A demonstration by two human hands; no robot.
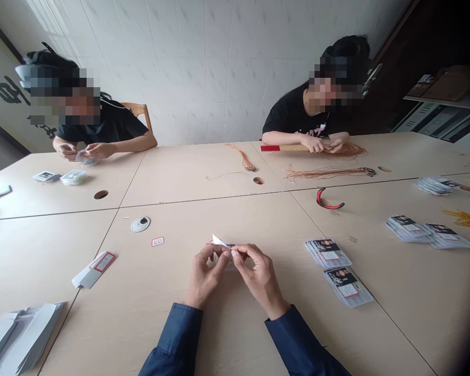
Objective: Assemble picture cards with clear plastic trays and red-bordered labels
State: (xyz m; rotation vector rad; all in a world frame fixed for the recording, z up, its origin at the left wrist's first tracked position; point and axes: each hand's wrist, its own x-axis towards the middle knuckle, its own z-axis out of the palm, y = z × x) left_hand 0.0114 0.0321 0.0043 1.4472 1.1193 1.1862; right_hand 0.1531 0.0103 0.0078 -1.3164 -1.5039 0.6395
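Clear packet (229, 265) with a white slip (219, 241) sticking up from its top sits just above the table (180, 324), about midway along the near edge, pinched from both sides.

At the near left corner lies a fanned heap of grey sheets (19, 337). Further in are a folded white strip with a red-bordered label (94, 268), a small loose label (157, 241) and a round grey cap (140, 223). At the far left edge a co-worker (109, 125) fingers a small clear bag.

The left hand (206, 277) grips the packet's left end between thumb and forefinger. The right hand (258, 277) pinches its right end the same way, so that the fingertips nearly meet.

Right of the hands lie two piles of filled packets (328, 252), with a red-and-black band (328, 201) beyond them. At the far edge a second co-worker (293, 117) handles orange cords (347, 150). Near the right edge lie more packet stacks (429, 230) and yellow cords (464, 218).
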